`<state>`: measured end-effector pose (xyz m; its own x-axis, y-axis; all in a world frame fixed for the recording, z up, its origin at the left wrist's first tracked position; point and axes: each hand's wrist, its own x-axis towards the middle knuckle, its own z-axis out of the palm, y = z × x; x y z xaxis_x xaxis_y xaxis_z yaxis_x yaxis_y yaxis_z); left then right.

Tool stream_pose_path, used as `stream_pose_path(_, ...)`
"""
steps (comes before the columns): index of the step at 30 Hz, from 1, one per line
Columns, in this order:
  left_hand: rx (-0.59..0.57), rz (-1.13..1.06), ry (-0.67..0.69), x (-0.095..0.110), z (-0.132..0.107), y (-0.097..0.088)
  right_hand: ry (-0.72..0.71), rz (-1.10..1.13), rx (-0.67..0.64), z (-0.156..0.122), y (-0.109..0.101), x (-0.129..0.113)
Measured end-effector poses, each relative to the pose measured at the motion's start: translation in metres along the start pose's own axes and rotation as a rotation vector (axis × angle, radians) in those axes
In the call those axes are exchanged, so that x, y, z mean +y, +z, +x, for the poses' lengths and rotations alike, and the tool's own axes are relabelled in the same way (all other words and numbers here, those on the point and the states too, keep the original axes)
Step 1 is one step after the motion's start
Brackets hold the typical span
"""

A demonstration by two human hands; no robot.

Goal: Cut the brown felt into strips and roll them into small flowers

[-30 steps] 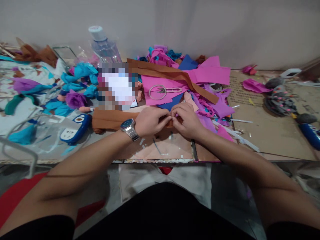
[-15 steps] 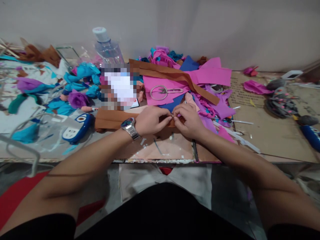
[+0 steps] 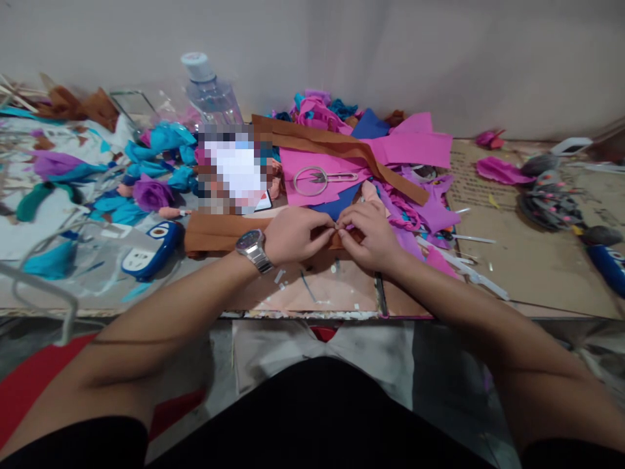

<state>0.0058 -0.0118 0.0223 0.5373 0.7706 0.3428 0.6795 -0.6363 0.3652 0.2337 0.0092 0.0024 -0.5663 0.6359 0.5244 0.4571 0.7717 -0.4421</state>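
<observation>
My left hand (image 3: 295,234), with a metal watch (image 3: 254,249) on its wrist, is closed in a pinch at the middle of the table. Its thumb and fingertip meet those of my right hand (image 3: 368,236), which pinches from the other side. A folded strip of brown crepe paper (image 3: 219,233) runs from the left beneath my left hand to the fingertips, and its edge appears to be between them. The fingers hide the exact spot they grip. Just beyond lie pink crepe paper (image 3: 312,156) and thread snips (image 3: 325,179) with a large ring handle.
A second brown strip (image 3: 342,146) crosses the pink sheets. Left of it are a lit phone (image 3: 234,169), a clear bottle (image 3: 212,98), a purple paper rose (image 3: 152,193) and a blue-and-white power socket (image 3: 153,251). Cardboard (image 3: 488,221) covers the right side, with a dark bundle (image 3: 549,202) on it.
Almost nothing differs. Both hands stay pinched together at the same place, with only a tiny shift of the fingers.
</observation>
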Motion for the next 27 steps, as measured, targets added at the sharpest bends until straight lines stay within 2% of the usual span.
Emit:
stream_pose_path(4,-0.003,0.183,0.124,0.0000,0.0002,0.0017,0.002,-0.025,-0.002,-0.0002,0.0004,-0.0009)
stream_pose_path(10,0.012,0.311,0.278,0.0000,0.0023,-0.0019,-0.017,-0.071,-0.022,0.0003,0.0007,-0.0032)
stream_pose_path(27,0.031,0.383,0.297,-0.0010,0.0011,0.0001,-0.028,-0.122,-0.060,-0.0001,0.0004,-0.0002)
